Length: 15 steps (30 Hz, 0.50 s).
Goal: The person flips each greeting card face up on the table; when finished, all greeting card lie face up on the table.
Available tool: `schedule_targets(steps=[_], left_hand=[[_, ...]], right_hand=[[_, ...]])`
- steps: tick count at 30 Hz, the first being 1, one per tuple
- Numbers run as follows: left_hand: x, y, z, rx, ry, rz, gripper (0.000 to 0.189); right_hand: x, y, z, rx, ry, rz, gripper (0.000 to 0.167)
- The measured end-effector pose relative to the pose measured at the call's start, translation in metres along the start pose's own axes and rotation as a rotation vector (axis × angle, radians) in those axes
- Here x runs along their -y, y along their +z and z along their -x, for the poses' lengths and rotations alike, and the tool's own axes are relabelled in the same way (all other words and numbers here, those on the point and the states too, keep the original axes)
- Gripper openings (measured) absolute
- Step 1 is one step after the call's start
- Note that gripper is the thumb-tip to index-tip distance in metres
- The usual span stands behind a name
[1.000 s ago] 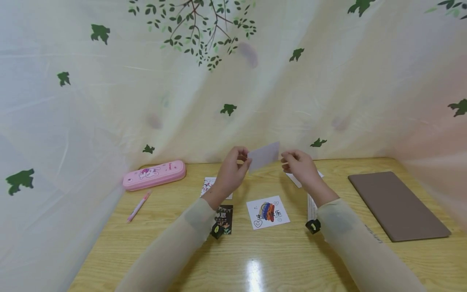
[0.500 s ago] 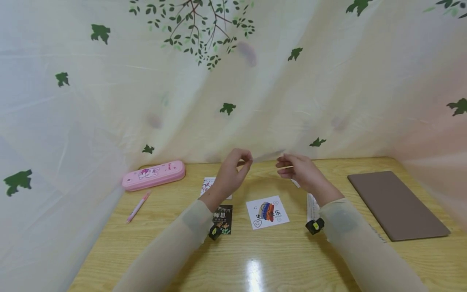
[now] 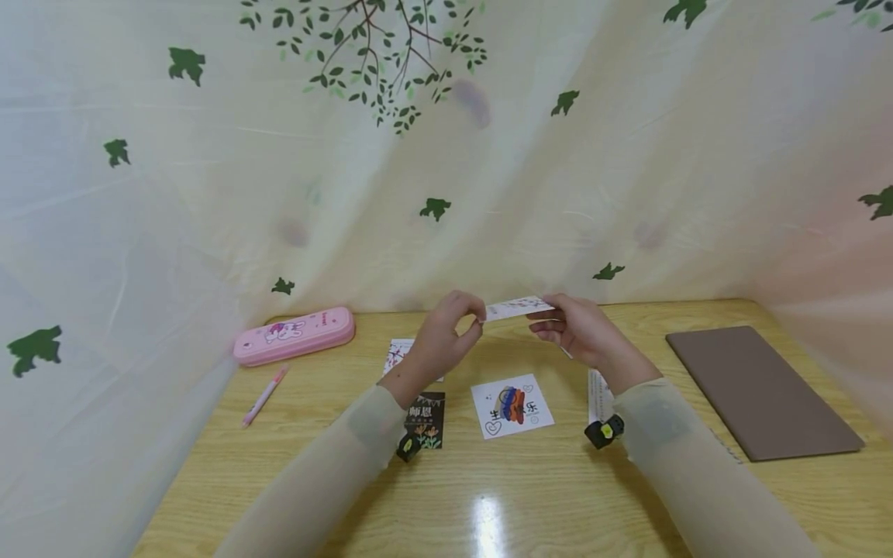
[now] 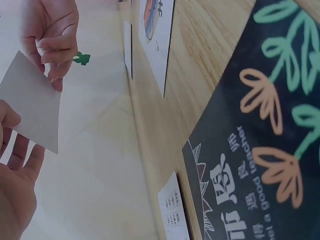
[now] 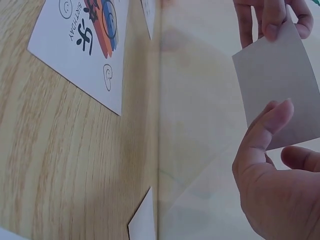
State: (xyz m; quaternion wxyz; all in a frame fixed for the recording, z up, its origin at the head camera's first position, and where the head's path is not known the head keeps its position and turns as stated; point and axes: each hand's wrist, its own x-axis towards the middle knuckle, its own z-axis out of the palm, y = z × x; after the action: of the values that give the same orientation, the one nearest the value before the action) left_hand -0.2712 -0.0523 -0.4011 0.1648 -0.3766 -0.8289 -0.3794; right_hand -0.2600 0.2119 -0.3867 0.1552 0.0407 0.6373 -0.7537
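Between both hands, above the back of the table, is a small white greeting card (image 3: 515,308) with a pinkish branch print on its upper face. Its plain underside shows in both wrist views. My left hand (image 3: 449,335) pinches the card's left end between thumb and fingers. At the right end, my right hand (image 3: 584,332) holds the card with thumb and fingertips. Below them, a white birthday card (image 3: 512,405) with a colourful drawing lies on the wooden table (image 3: 530,473). A black card with orange flowers (image 4: 265,100) lies by the left wrist, partly covered in the head view.
A blossom card (image 3: 398,353) lies behind the left forearm, and a white card with text (image 3: 598,397) beside the right wrist. At left are a pink pencil case (image 3: 296,335) and a pen (image 3: 265,397). A brown folder-like board (image 3: 763,394) lies at right. A patterned curtain (image 3: 349,209) hangs behind.
The card has tipped from showing its plain face, through edge-on, to showing its printed face. My right hand, apart from the card a second ago, now holds its right end.
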Motion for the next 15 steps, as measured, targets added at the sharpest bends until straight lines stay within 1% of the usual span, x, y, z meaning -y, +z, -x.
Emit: schedule_targets(steps=[5, 8, 12, 15], left_hand=[[0.0013, 0.0003, 0.0008, 0.042, 0.006, -0.038, 0.009], [0.0017, 0.0003, 0.0019, 0.072, -0.015, -0.047, 0.010], [0.0019, 0.0007, 0.0034, 0.117, -0.048, -0.069, 0.013], [0.0027, 0.0020, 0.0049, 0.143, -0.054, -0.098, 0.013]], right_hand=[[0.0001, -0.0029, 0.0004, -0.006, 0.011, -0.033, 0.031], [-0.0003, -0.0039, -0.0003, -0.009, 0.014, -0.038, 0.035], [-0.0015, -0.0052, -0.0010, -0.010, 0.010, 0.000, 0.048], [-0.0034, -0.0069, -0.0019, -0.018, 0.013, 0.052, 0.052]])
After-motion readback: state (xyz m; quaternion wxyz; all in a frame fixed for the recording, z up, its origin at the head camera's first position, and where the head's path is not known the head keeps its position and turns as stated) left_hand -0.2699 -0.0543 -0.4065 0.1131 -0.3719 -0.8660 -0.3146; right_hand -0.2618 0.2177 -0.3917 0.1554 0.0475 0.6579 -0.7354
